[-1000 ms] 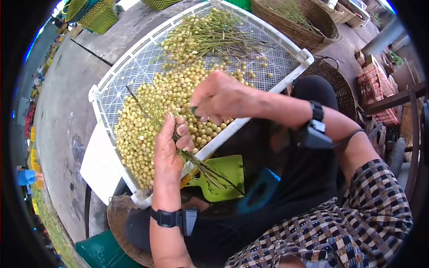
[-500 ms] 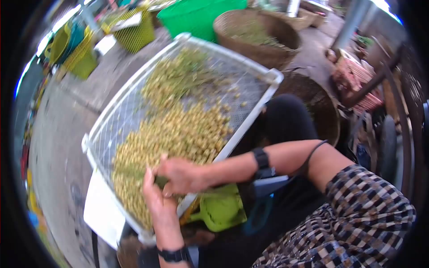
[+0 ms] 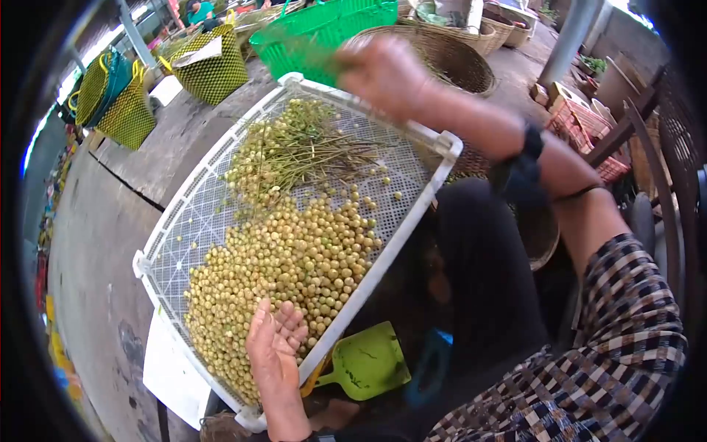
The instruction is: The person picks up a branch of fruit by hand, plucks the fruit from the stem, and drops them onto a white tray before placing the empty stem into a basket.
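Observation:
A white mesh tray (image 3: 180,243) holds a heap of small round yellow-green fruits (image 3: 294,254). Near its far end lies a bunch of stems with fruits (image 3: 309,147). My left hand (image 3: 276,342) is palm up over the near edge of the heap, fingers slightly curled and apart, holding nothing. Beyond the tray's far edge, my right hand (image 3: 387,74) is blurred by motion, with its fingers closed round blurred green stems (image 3: 305,51).
A green basket (image 3: 331,29) and a brown woven basket (image 3: 471,66) stand behind the tray. Yellow-black baskets (image 3: 213,74) are at the upper left. A green dustpan (image 3: 368,361) lies beside the near edge. Another person (image 3: 199,11) is in the background.
My right hand has moved from beside my left hand up and away to the tray's far side, with green stems. My left hand has opened and moved slightly down.

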Action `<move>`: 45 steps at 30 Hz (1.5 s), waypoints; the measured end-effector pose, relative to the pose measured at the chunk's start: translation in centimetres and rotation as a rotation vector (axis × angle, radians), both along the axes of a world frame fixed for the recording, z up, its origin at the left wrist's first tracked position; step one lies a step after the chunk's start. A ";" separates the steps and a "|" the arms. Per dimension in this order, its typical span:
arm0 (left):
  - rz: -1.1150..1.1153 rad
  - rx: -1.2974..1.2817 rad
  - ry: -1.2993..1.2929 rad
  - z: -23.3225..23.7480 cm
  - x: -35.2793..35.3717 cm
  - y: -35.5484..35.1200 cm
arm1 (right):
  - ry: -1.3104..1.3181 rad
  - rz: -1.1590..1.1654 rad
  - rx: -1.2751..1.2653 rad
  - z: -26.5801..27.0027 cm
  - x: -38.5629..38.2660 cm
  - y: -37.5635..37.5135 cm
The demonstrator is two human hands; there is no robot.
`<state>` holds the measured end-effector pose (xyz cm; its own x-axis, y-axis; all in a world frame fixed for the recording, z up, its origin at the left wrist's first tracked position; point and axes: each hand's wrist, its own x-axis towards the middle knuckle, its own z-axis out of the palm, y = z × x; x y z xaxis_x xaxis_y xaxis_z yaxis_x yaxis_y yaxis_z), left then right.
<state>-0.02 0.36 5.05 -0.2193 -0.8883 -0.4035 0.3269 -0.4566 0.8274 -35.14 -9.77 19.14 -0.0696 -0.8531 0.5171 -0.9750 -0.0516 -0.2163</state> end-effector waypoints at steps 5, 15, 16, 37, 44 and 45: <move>0.064 0.154 0.026 -2.4 0.9 -0.3 | 0.718 -0.270 -0.274 3.1 -16.8 -10.3; 0.068 0.219 0.016 -2.7 1.5 -0.9 | 0.437 0.106 0.083 -9.6 -6.6 -16.4; 0.058 0.232 0.016 -2.8 1.6 -0.9 | 0.363 0.232 0.115 -9.2 -2.4 -16.1; 0.003 0.140 -0.013 -1.4 1.1 0.2 | -0.297 0.301 0.546 -12.3 11.9 0.2; -0.010 0.100 0.026 -2.4 -0.2 -0.7 | -0.792 0.547 0.614 -14.4 15.8 10.2; 0.019 0.083 0.063 -2.4 -0.3 -0.8 | -0.839 0.543 0.579 -14.7 16.8 11.2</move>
<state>-0.33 -0.40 2.64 -0.2298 -0.8568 -0.4617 0.3866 -0.5157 0.7646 -18.36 1.44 4.47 0.2429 -0.9700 0.0034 -0.3932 -0.1017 -0.9138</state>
